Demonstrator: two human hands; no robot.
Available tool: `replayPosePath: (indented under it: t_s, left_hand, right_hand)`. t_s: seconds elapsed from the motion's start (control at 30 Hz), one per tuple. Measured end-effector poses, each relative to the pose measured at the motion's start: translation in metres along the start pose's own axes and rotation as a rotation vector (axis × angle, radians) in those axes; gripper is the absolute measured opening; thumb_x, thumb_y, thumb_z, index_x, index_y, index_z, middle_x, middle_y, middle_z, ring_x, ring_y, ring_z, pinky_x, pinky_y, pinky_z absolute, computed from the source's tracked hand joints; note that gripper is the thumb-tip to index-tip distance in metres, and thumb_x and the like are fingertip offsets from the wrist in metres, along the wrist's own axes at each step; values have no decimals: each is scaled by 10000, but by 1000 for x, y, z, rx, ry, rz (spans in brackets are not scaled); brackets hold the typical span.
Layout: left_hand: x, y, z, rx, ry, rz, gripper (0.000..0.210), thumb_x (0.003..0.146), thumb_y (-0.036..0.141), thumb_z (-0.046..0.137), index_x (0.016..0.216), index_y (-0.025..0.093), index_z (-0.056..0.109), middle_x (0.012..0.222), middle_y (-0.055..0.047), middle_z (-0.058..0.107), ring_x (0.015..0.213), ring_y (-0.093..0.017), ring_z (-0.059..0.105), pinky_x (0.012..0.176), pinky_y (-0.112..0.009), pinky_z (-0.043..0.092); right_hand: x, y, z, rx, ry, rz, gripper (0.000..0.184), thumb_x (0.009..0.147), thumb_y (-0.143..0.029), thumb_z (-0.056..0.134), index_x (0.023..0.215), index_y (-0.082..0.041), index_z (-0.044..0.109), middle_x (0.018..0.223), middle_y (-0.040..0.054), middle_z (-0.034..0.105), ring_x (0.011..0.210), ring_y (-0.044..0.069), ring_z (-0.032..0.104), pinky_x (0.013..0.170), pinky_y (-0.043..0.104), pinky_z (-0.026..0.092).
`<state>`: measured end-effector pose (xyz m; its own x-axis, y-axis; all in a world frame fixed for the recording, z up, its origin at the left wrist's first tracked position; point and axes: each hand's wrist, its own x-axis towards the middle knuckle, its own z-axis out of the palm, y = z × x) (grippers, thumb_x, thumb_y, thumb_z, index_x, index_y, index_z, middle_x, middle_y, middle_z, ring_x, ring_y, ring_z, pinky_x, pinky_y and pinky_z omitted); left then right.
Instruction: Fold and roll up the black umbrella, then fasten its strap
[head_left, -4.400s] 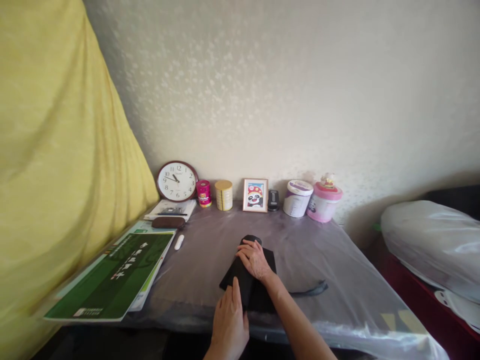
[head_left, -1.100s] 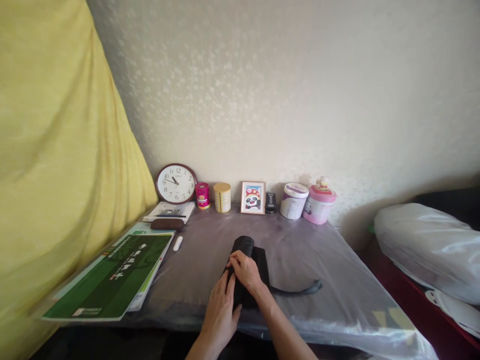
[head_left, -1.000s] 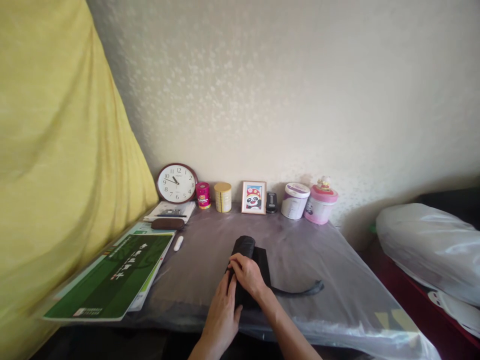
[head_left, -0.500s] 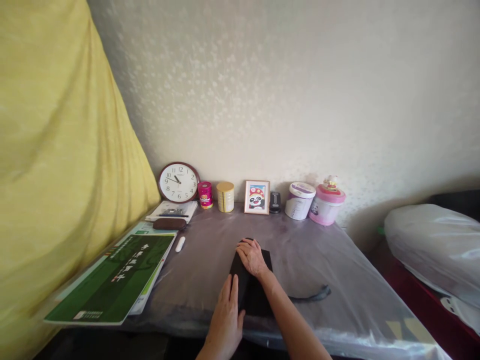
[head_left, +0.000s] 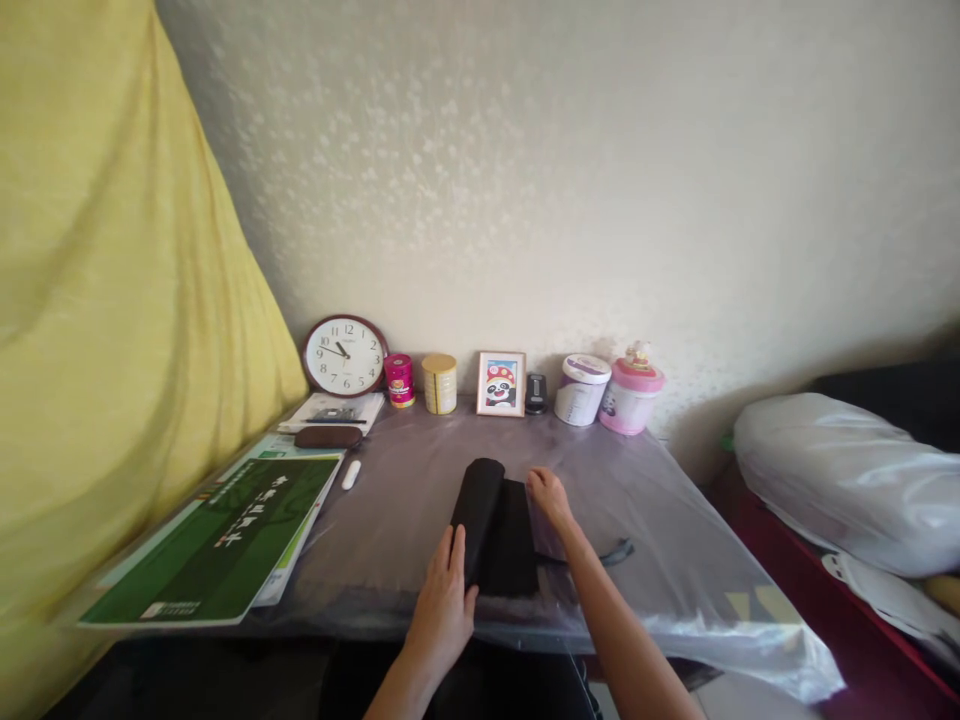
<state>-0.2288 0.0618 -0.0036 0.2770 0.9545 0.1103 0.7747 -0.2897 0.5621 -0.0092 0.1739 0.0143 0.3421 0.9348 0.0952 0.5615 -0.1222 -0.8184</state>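
Bare table [head_left: 420, 520] is lying open around the black cloth roll [head_left: 491, 520]; jars [head_left: 581, 390] and clock [head_left: 343, 355] are crowding the wall, booklets [head_left: 225, 530] blocking left.

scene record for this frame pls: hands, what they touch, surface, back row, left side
left hand: flat on near end of black rolled cloth
right hand: at cloth's right edge, fingers touching it
cloth: partly rolled, roll on its left side
strap: dark strip trailing right
surface: table under clear plastic sheet
back row: wall clock, two tins, framed panda picture, white tub, pink tub
left side: green book, yellow curtain
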Motion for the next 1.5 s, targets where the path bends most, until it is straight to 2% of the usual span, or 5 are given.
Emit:
replayPosePath:
  t_s: [0.17,0.53,1.03,1.37,1.5]
  left_hand:
    - [0,-1,0,5,19,26,688,775,147,384,1399,141,93,1467,-134,207,1347,-216,242,1085,-373,279]
    - [1,-1,-2,17,2,14,712,765,178,411,1400,139,91,1473,-130,205,1349,-222,235,1086,-375,269]
    - [-1,2,-9,49,-53,-11,839,680,71,499,1406,128,82,1490,-140,142,1356,-235,213,1078,-312,264]
    - [-1,1,-6,62,-43,-17,733,677,74,480,1362,108,224,1489,-138,155,1361,-220,200,1086,-305,247]
    - [-1,-1,-3,50,-16,1,763,662,60,475,1373,134,208,1490,-116,161,1364,-214,192,1087,-314,251]
  right_hand:
    - [-29,2,-4,112,-109,87,251,809,-257,439,846,-134,655,684,17,647,630,136,616,524,213,485]
    - [-50,-28,3,162,-138,140,388,739,-299,593,1099,-156,559,718,-3,624,505,100,546,367,168,398]
    - [-54,-62,36,282,-220,127,410,798,-206,511,1196,-136,440,727,-4,630,351,56,503,351,195,464]
    - [-50,-48,51,293,-198,91,362,856,-266,382,1173,-133,497,503,-45,561,355,89,517,374,185,435]
    - [-45,-35,47,262,-88,49,310,790,-213,440,1053,-177,599,586,-33,587,458,101,553,486,221,481]
